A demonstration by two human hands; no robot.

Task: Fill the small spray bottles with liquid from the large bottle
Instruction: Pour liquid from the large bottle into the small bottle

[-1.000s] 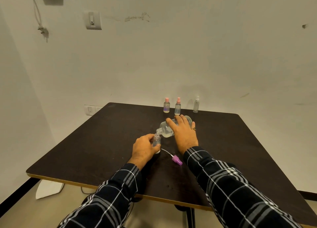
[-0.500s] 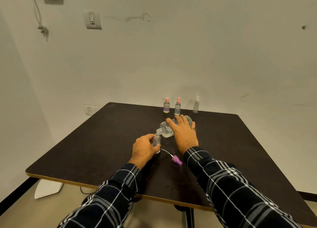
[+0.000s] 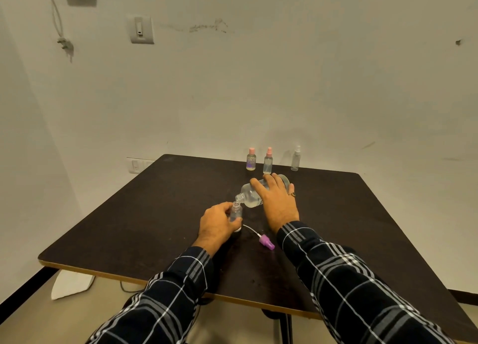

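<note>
Here, largest to smallest, is what we see.

Bench [image 3: 160,214]: dark, square top with a pale edge band; everything below stands or lies on it.

Large bottle [image 3: 249,192]: clear, tipped nearly flat above mid-bench, neck pointing left and down; we see clear liquid pooled in its lower side. A dark mark shows on its wall, too small for us to read.

Right hand [image 3: 278,201]: our grip is wrapped over the large bottle from above, fingers closed around its body; a ring sits on one finger.

Left hand [image 3: 217,224]: our grip is closed around the small open bottle, keeping it upright on the bench.

Small open bottle [image 3: 236,211]: clear, capless, its mouth just under the large bottle's neck; how full it is we cannot tell.

Back row: pink-capped bottle [image 3: 251,159] with a purplish tint low inside, pink spray bottle [image 3: 268,161] with clear contents, white-topped spray bottle [image 3: 295,159], contents unclear. No writing is legible to us.

Purple spray cap [image 3: 267,242]: lying on its side near the hands, its thin white tube running towards the small open bottle.
</note>
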